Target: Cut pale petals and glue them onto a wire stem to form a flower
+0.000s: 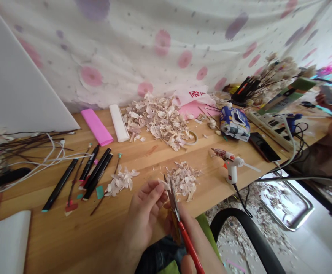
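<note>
My left hand (pixel 144 207) pinches a small pale paper-like petal scrap (pixel 163 185) between thumb and fingers. My right hand (pixel 196 253) grips a pair of red-handled scissors (pixel 189 243), whose metal blades (pixel 170 198) reach up to that scrap. A heap of pale shavings (pixel 183 180) lies on the wooden table (pixel 54 232) just beyond the blades. Left of it is a smaller cluster of white petals (pixel 121 181). A larger heap of pale scraps (pixel 157 121) sits farther back. Neither hand touches these heaps.
Several black markers (pixel 97 174) lie at left, near a hot glue gun (pixel 232 167) at right. A power strip (pixel 268 127) and cables crowd the right edge. Another person's hand (pixel 324 99) shows far right. Scraps litter the floor below a metal tray (pixel 285 203).
</note>
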Demonstrator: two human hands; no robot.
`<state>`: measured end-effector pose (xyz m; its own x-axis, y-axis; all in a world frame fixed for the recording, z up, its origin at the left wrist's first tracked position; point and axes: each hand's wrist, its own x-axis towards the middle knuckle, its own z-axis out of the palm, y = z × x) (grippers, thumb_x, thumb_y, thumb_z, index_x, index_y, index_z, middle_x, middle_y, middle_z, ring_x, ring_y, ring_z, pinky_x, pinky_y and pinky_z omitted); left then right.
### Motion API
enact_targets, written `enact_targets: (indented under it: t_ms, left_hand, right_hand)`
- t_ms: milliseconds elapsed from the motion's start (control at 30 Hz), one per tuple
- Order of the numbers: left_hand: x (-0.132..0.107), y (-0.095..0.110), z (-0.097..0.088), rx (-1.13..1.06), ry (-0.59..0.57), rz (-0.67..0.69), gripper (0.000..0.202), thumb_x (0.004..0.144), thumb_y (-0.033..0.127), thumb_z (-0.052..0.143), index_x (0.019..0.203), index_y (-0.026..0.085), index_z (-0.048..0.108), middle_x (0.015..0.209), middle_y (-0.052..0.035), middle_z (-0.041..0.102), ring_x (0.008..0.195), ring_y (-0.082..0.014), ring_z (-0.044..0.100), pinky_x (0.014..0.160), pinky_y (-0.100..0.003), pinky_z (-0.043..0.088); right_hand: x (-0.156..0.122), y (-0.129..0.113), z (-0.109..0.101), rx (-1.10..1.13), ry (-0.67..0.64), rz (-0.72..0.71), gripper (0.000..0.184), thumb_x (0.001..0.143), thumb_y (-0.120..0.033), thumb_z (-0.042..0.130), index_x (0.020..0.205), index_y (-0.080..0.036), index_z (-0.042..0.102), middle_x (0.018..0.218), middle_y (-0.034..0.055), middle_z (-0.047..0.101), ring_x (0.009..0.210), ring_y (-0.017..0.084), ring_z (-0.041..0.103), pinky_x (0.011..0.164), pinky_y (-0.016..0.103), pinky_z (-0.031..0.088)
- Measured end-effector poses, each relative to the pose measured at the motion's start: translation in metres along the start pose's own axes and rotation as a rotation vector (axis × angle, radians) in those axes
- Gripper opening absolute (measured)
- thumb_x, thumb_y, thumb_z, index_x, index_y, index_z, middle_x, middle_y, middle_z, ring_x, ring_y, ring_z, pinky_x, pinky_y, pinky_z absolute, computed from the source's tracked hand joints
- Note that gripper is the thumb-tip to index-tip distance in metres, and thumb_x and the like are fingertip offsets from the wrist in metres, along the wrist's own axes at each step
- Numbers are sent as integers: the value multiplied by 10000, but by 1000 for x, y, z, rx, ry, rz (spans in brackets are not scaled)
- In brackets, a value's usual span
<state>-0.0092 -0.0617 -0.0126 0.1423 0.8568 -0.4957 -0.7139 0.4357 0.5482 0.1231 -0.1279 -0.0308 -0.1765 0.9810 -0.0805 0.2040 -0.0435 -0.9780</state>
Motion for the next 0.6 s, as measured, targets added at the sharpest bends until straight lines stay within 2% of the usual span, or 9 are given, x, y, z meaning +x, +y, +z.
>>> enact_targets:
  t_ms: [100, 167, 267, 400, 467, 500, 533, 600]
  left_hand:
    - [0, -2, -1, -16, 17, 7, 333, 530, 322, 981, 722, 183, 747, 664, 26, 727, 614, -80, 638, 611, -170, 520]
    - [0, -3, -1, -17, 17, 14, 322, 546, 318, 976, 725, 186, 744, 677, 29, 731, 627, -78, 644, 627, -166, 525]
    - [1, -2, -1, -14, 21, 24, 315, 550, 317, 973, 725, 189, 745, 688, 32, 737, 641, -78, 649, 638, -162, 528]
    - [2, -3, 0, -7, 20, 26, 315, 552, 321, 970, 719, 185, 740, 694, 29, 736, 649, -82, 652, 650, -169, 528]
    - [1, -4, -1, -9, 19, 24, 316, 554, 322, 969, 722, 187, 738, 697, 32, 731, 660, -84, 653, 663, -173, 528]
    - [1, -4, -1, -9, 22, 23, 317, 554, 324, 969, 725, 189, 738, 699, 33, 729, 667, -85, 654, 670, -175, 528]
    - [1, -4, -1, -9, 23, 22, 315, 559, 327, 967, 730, 190, 740, 705, 34, 728, 676, -85, 655, 681, -176, 529]
    - [1, -4, -2, -13, 21, 19, 304, 572, 326, 963, 738, 192, 747, 719, 35, 729, 693, -83, 659, 704, -177, 532]
  right_hand:
    - [8, 5, -1, 81, -28, -58, 1164, 575, -999, 489, 1419, -198, 526, 1299, 167, 664, 1290, 455, 561, 1100, 524, 434]
    - [12, 7, -1, 116, -51, -76, 1146, 569, -970, 559, 1423, -207, 529, 1336, 158, 650, 1323, 450, 539, 1136, 530, 393]
    - [13, 4, -1, 112, -17, -59, 1135, 550, -966, 565, 1407, -221, 547, 1327, 145, 661, 1320, 446, 542, 1135, 512, 396]
    - [10, -1, 0, 19, 67, -37, 1140, 543, -999, 462, 1357, -210, 580, 1260, 160, 686, 1246, 451, 583, 1087, 511, 436]
    - [10, 1, 1, -18, 58, -13, 1123, 545, -1017, 424, 1294, -201, 607, 1086, 135, 730, 1073, 400, 663, 989, 466, 508]
    - [10, 4, 2, -13, 46, 7, 1110, 528, -1031, 406, 1224, -195, 629, 941, 99, 735, 915, 345, 690, 879, 415, 554]
    - [10, 8, 2, 4, 34, 32, 1086, 502, -1045, 391, 1125, -193, 646, 790, 52, 706, 743, 276, 670, 742, 352, 565]
    - [10, 15, 2, 39, 22, 87, 1020, 435, -1062, 388, 926, -200, 625, 598, -20, 601, 525, 168, 534, 527, 261, 472]
